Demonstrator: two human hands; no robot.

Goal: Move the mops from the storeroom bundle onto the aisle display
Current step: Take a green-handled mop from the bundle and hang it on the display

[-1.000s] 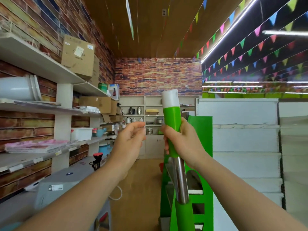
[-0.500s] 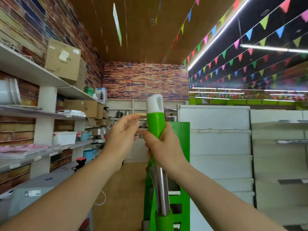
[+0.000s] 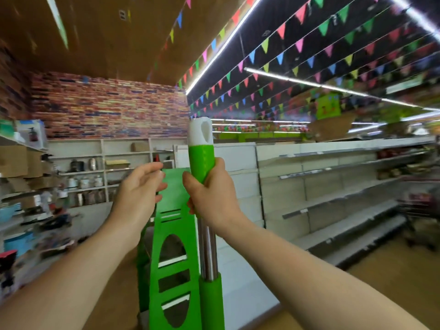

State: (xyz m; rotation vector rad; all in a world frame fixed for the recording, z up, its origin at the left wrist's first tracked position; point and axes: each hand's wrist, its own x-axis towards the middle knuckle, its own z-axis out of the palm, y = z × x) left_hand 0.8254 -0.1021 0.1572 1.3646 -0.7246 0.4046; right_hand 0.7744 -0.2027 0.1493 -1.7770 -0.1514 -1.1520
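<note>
A: What surrounds you, taking the green display stand (image 3: 175,253) as the landmark?

B: To the right of the stand run long white aisle shelves (image 3: 333,186), mostly bare. Behind the stand and to its left is a brick-patterned wall (image 3: 107,108), with white wall shelving (image 3: 95,167) below it carrying pots and boxes. High above the stand hang rows of coloured pennant flags (image 3: 273,67) beside a strip light. The left edge of the view is blurred; what lies there cannot be told.

A: Where is the mop?

B: The mop (image 3: 207,246) stands upright just to the right of the stand, nearer to you than the stand's panel. Its steel shaft runs down into a green sleeve; above it are a green grip and a white cap with a hanging hole. Its head is out of view.

A: How do your hands lie?

B: Your right hand (image 3: 209,198) holds the mop's green grip, the fingers (image 3: 190,186) and thumb wrapped round it below the white cap. Your left hand (image 3: 138,189) hangs in front of the stand's top edge, just left of the mop and not touching it, its fingers loosely bent and holding nothing.
</note>
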